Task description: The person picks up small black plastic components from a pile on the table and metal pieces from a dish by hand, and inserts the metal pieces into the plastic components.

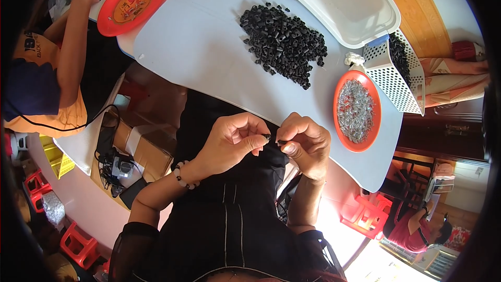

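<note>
Just off the table's near edge, over my lap, my two hands are close together. My left hand point(236, 139) pinches a small black piece point(267, 137) between thumb and forefinger. Opposite it, my right hand point(308, 145) pinches another small dark piece point(282, 143); its exact kind is too small to tell. A narrow gap lies between the two pieces. Ahead on the table is a loose heap of small black plastic parts point(284, 42). To the right stands an orange-red plate point(378, 117) filled with small clear, shiny pieces point(356, 110).
A pale table point(193, 47) spreads ahead. A white tray point(342, 10) lies at its far side, beside a perforated white basket point(389, 81) holding black parts. At left, another person point(73, 47) works by a red plate point(107, 18). Red stools point(365, 216) stand behind at right.
</note>
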A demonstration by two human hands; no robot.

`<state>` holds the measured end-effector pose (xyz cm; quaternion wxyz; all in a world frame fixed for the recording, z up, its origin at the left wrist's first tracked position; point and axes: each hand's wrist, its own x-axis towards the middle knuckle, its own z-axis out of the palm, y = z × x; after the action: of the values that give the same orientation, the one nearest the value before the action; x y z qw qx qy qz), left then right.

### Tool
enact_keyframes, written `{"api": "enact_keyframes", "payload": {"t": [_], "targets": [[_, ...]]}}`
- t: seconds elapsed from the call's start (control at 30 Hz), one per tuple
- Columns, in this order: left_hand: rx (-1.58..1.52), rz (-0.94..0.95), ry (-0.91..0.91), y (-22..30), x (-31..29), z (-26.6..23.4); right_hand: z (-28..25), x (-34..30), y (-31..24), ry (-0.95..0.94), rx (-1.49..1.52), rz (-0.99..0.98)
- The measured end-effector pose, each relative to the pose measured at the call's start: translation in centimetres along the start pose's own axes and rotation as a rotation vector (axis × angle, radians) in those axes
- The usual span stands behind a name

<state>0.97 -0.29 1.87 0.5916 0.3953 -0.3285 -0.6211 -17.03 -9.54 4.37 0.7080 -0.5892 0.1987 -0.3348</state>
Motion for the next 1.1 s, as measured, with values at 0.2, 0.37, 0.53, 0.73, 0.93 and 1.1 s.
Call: {"api": "enact_keyframes", "payload": {"t": [0.2,0.37,0.53,0.73,0.93,1.1], "targets": [[0.019,0.16,0.093,-0.4,-0.4,0.5,0.5,0.0,0.9,0.084,0.208,0.103],[0.221,0.38,0.104,-0.4,-0.5,0.4,0.9,-0.3,1.1,0.123,0.351,0.247],[0.285,0.399,0.141,-0.4,-0.4,0.5,0.5,-0.2,1.5,0.116,0.326,0.257],[0.399,0.434,0.177,-0.2,-0.2,0.5,0.1,-0.1,1.1,0.088,0.253,0.262],[0.511,0.476,0.164,0.1,-0.1,0.4,0.2,-0.1,0.8,0.084,0.131,0.261],[0.58,0.498,0.142,0.4,-0.2,0.6,0.0,-0.3,0.7,0.067,0.101,0.266]]}}
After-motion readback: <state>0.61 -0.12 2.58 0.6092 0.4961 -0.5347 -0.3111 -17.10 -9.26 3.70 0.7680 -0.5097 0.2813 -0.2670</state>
